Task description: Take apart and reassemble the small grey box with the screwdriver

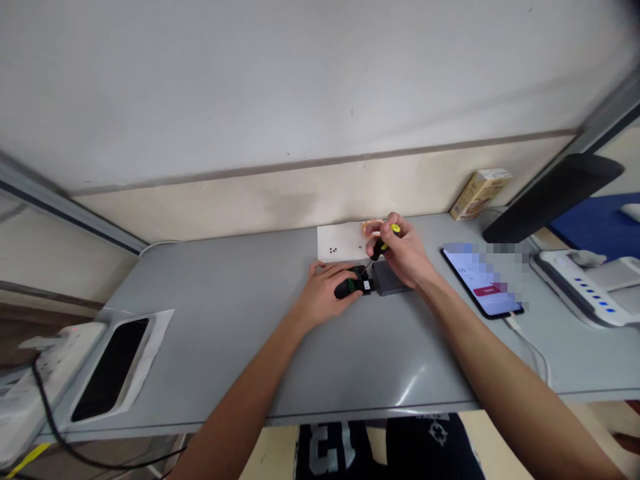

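My left hand (323,293) is closed around a small black device with a green circuit board (345,288), pressing it to the desk. A white label shows on the device's right side. My right hand (404,252) grips a screwdriver (379,251) with a black and yellow handle. Its thin shaft slants down to the left, and the tip is at the device; whether it sits in a screw is too small to tell. A flat dark grey box (387,280) lies beside the device, under my right hand. Behind them, a white sheet (345,235) carries several tiny dark pieces, probably screws (333,250).
To the right lies a lit phone (480,283) on a white cable, near a white power strip (580,287). A drink carton (480,193) and a tall black object (550,199) stand at the back right. A dark-screened phone (113,370) and another power strip (55,380) are on the left.
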Tool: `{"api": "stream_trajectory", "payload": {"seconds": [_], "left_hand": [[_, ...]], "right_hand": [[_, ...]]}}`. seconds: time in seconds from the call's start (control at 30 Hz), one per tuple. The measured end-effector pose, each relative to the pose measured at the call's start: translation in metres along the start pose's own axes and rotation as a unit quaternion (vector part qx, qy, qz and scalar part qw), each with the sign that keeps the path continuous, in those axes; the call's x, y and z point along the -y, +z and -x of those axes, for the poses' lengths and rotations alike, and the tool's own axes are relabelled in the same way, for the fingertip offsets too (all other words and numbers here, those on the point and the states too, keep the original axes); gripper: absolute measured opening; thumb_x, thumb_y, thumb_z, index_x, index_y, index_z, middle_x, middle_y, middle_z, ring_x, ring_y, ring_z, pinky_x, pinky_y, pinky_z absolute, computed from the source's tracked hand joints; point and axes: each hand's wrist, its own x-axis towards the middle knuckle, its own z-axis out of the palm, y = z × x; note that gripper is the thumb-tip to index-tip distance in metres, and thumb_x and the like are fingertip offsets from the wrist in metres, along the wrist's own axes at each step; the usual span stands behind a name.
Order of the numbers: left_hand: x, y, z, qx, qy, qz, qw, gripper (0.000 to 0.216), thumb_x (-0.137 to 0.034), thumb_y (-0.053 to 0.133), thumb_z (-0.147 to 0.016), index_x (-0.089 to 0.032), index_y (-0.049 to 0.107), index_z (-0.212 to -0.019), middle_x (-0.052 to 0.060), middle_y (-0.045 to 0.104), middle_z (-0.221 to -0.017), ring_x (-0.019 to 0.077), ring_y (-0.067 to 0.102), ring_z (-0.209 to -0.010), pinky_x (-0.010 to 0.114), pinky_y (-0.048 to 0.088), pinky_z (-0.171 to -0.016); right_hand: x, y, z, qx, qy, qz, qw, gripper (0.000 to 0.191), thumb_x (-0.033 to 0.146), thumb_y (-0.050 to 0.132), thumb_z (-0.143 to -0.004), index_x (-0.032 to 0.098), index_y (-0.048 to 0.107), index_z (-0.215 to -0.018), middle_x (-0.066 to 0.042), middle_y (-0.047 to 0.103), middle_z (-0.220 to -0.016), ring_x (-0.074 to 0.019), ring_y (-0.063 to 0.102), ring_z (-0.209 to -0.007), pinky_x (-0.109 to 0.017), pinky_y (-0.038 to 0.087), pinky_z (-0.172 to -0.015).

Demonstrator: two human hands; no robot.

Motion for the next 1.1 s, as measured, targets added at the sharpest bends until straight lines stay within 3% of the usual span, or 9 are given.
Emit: {"api": "stream_trajectory", "payload": {"seconds": [0.13, 0.23, 0.4, 0.5, 0.63, 0.77, 0.87, 1.0, 1.1], "left_hand": [[0.001, 0.0, 0.0, 0.0, 0.003, -0.007, 1.0, 0.018, -0.038, 0.069, -0.094, -0.028, 0.068, -0.109, 0.003, 0.066, -0.138, 0.0255, 0.062, -0.124, 0.049, 0.029, -0.115], [0.002, 0.001, 0.0, -0.002, 0.005, -0.011, 1.0, 0.018, -0.038, 0.069, -0.094, -0.029, 0.068, -0.11, 0.003, 0.066, -0.138, 0.0262, 0.062, -0.124, 0.05, 0.03, -0.114], [0.001, 0.0, 0.0, -0.007, 0.006, -0.008, 1.0, 0.016, -0.035, 0.069, -0.094, -0.029, 0.068, -0.109, 0.001, 0.066, -0.137, 0.0253, 0.062, -0.125, 0.048, 0.031, -0.113], [-0.001, -0.001, 0.0, -0.004, 0.003, 0.002, 1.0, 0.015, -0.034, 0.07, -0.094, -0.029, 0.069, -0.108, 0.001, 0.067, -0.136, 0.0248, 0.061, -0.126, 0.047, 0.033, -0.112], [-0.001, -0.001, 0.001, 0.006, 0.0, 0.013, 1.0, 0.017, -0.034, 0.07, -0.093, -0.03, 0.069, -0.11, 0.001, 0.065, -0.139, 0.0247, 0.061, -0.127, 0.048, 0.032, -0.114], [0.0, -0.001, 0.0, 0.001, -0.005, 0.01, 1.0, 0.018, -0.036, 0.07, -0.093, -0.029, 0.068, -0.11, 0.002, 0.066, -0.139, 0.0249, 0.061, -0.126, 0.048, 0.032, -0.115], [0.001, 0.0, 0.0, 0.005, -0.001, 0.011, 1.0, 0.018, -0.037, 0.068, -0.094, -0.028, 0.068, -0.11, 0.003, 0.066, -0.139, 0.0253, 0.06, -0.127, 0.049, 0.032, -0.114], [0.003, 0.001, 0.0, 0.005, 0.002, 0.011, 1.0, 0.018, -0.035, 0.07, -0.093, -0.028, 0.067, -0.109, 0.002, 0.066, -0.138, 0.0248, 0.06, -0.127, 0.048, 0.032, -0.113], [0.004, 0.002, 0.0, 0.001, 0.002, 0.01, 1.0, 0.019, -0.034, 0.071, -0.093, -0.029, 0.067, -0.11, 0.001, 0.067, -0.137, 0.0244, 0.06, -0.127, 0.047, 0.032, -0.113]], "right_hand": [[-0.002, 0.004, -0.002, -0.014, -0.025, 0.034, 0.999, 0.044, 0.068, 0.063, -0.088, 0.026, 0.048, -0.082, 0.006, 0.042, -0.061, -0.0115, 0.044, -0.051, -0.027, 0.041, -0.054], [0.0, 0.004, -0.004, 0.011, 0.015, -0.007, 1.0, 0.047, 0.072, 0.053, -0.091, 0.027, 0.062, -0.098, 0.002, 0.05, -0.07, -0.0141, 0.051, -0.06, -0.03, 0.048, -0.06], [0.003, -0.002, -0.001, 0.032, 0.042, -0.017, 0.998, 0.034, 0.058, 0.072, -0.086, 0.025, 0.063, -0.091, -0.003, 0.066, -0.104, -0.0186, 0.068, -0.091, -0.035, 0.055, -0.08], [0.0, 0.0, 0.001, 0.029, 0.015, 0.023, 0.999, 0.04, 0.053, 0.079, -0.082, 0.024, 0.051, -0.083, 0.001, 0.067, -0.089, -0.0156, 0.068, -0.073, -0.031, 0.052, -0.069], [-0.004, 0.007, 0.0, -0.005, -0.019, 0.056, 0.998, 0.047, 0.061, 0.073, -0.084, 0.025, 0.043, -0.08, 0.008, 0.045, -0.06, -0.0105, 0.046, -0.051, -0.027, 0.041, -0.054], [0.002, 0.005, -0.003, 0.025, 0.042, -0.024, 0.999, 0.047, 0.073, 0.056, -0.09, 0.026, 0.06, -0.095, 0.003, 0.051, -0.069, -0.0131, 0.051, -0.061, -0.029, 0.048, -0.061], [0.008, -0.002, -0.004, 0.055, 0.082, -0.071, 0.993, 0.04, 0.062, 0.063, -0.091, 0.025, 0.067, -0.106, -0.002, 0.063, -0.089, -0.0148, 0.063, -0.081, -0.031, 0.054, -0.077], [0.004, -0.003, -0.002, 0.022, 0.031, -0.047, 0.998, 0.035, 0.051, 0.077, -0.084, 0.023, 0.056, -0.086, -0.002, 0.069, -0.108, -0.0152, 0.07, -0.085, -0.032, 0.056, -0.08], [-0.004, 0.002, -0.001, -0.033, -0.044, 0.034, 0.998, 0.047, 0.05, 0.081, -0.081, 0.025, 0.041, -0.082, 0.005, 0.065, -0.079, -0.011, 0.061, -0.057, -0.026, 0.049, -0.058]]}}
